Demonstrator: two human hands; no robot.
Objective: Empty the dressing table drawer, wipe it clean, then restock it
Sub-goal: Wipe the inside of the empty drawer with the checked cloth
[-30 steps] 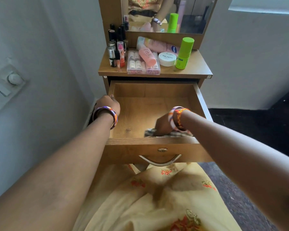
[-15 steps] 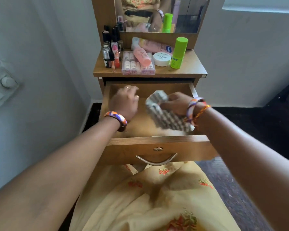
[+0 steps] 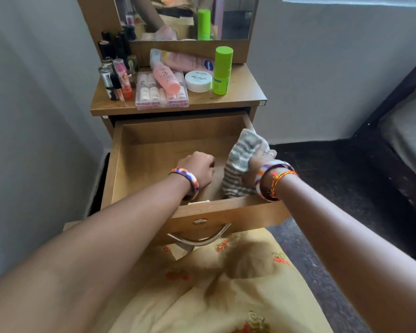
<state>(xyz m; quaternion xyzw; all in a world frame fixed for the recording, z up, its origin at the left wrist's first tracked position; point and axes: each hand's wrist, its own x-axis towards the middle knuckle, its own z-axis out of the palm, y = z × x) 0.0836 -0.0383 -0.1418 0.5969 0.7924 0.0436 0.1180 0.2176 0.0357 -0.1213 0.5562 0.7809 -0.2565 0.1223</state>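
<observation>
A: Listing item one: drawer point(image 3: 135, 164), pulled out in front of you, interior bare wood, long axis running left to right.

B: And the striped cloth point(image 3: 244, 152)?

A: At the drawer's right end, bunched upright in your right hand point(image 3: 259, 162), fingers curled round it.

B: Left hand point(image 3: 198, 168)?

A: Nearer the drawer's middle, fingers curled under, holding nothing visible. Cosmetics wait on the tabletop point(image 3: 240, 92) beyond.

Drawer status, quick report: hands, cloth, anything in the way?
Right hand grips cloth at the right side of the drawer. Left hand curled inside it, holding nothing visible. Drawer open, no items seen inside; cosmetics up on top.
</observation>
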